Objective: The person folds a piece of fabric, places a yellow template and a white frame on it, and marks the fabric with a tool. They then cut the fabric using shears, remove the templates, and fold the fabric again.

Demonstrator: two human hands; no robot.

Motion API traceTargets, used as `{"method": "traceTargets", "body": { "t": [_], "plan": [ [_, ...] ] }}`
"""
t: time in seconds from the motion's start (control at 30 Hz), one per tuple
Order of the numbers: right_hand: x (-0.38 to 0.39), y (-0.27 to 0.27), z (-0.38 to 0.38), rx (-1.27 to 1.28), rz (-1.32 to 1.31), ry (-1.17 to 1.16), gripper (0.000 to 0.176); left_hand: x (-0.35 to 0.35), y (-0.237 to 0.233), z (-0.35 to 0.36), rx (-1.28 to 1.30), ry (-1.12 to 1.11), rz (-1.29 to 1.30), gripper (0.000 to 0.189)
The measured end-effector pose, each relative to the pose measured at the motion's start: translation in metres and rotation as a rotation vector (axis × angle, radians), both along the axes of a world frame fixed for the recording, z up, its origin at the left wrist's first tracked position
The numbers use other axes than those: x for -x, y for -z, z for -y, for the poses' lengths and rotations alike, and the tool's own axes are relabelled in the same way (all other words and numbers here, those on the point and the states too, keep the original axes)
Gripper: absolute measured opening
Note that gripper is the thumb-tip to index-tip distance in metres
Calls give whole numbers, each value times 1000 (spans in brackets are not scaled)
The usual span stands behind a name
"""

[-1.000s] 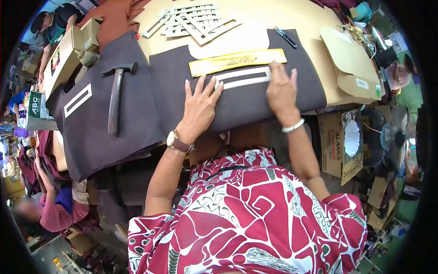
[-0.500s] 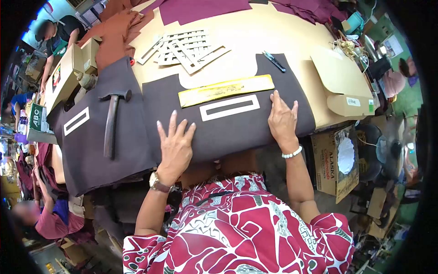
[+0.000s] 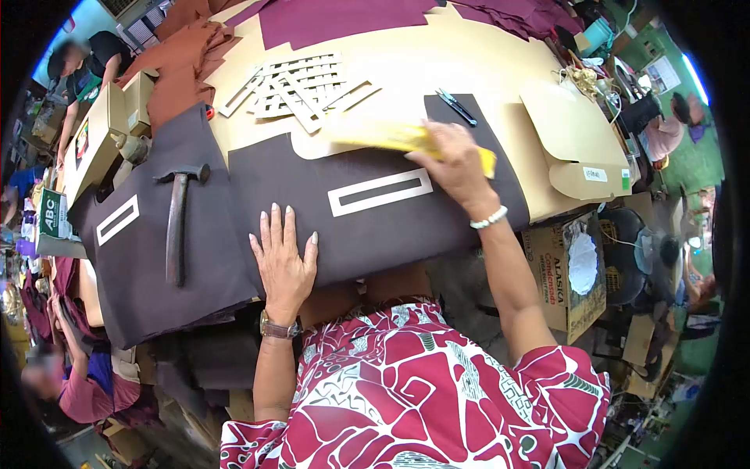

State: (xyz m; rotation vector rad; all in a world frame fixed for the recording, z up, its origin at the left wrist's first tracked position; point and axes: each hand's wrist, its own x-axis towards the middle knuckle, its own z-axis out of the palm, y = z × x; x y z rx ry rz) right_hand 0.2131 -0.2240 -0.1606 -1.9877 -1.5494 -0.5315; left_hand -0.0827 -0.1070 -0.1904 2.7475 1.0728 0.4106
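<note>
My left hand (image 3: 284, 266) lies flat with fingers spread on a dark cloth panel (image 3: 367, 230). My right hand (image 3: 457, 168) grips the yellow bar (image 3: 391, 137) near its right end; the bar is blurred by motion over the panel's upper edge. Just below it, a white rectangular frame (image 3: 380, 192) with a long slot lies on the panel. To the left, a hammer (image 3: 178, 227) rests on a second dark piece (image 3: 141, 281), beside another white slotted frame (image 3: 117, 220).
White lattice templates (image 3: 301, 86) lie beyond the panel. Thread snips (image 3: 456, 108) rest at its upper right corner. An opened cardboard box (image 3: 574, 141) stands at right, boxes (image 3: 98, 144) at left. Maroon cloth (image 3: 344, 22) lies at the far edge. Other people are at the left and right.
My right hand has taken hold of the yellow bar, which has shifted right and turned. My left hand has flattened onto the cloth. The view has shifted slightly.
</note>
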Motion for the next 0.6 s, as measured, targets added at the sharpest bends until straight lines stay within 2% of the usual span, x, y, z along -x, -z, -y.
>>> {"method": "traceTargets", "body": {
  "t": [0.03,0.17,0.27,0.37,0.4,0.43,0.53,0.6],
  "plan": [
    [-5,-8,11,-62,-39,89,53,-1,-1,-1,3,-4,0,56],
    [-45,-4,54,-31,-160,641,44,-1,-3,0,6,6,20,56],
    [-81,15,72,38,-47,851,42,-1,-3,1,8,9,40,56],
    [-89,20,56,60,169,736,39,-1,-3,0,10,-4,18,55],
    [-88,23,40,-64,153,617,35,-1,-2,1,13,-5,1,55],
    [-87,23,24,-19,83,518,29,-1,-3,1,14,-4,-1,55],
    [-85,33,-16,-11,179,363,21,-2,-5,1,15,-3,0,55],
    [-92,44,-29,97,98,453,19,-1,-6,1,24,0,3,55]
  ]
}}
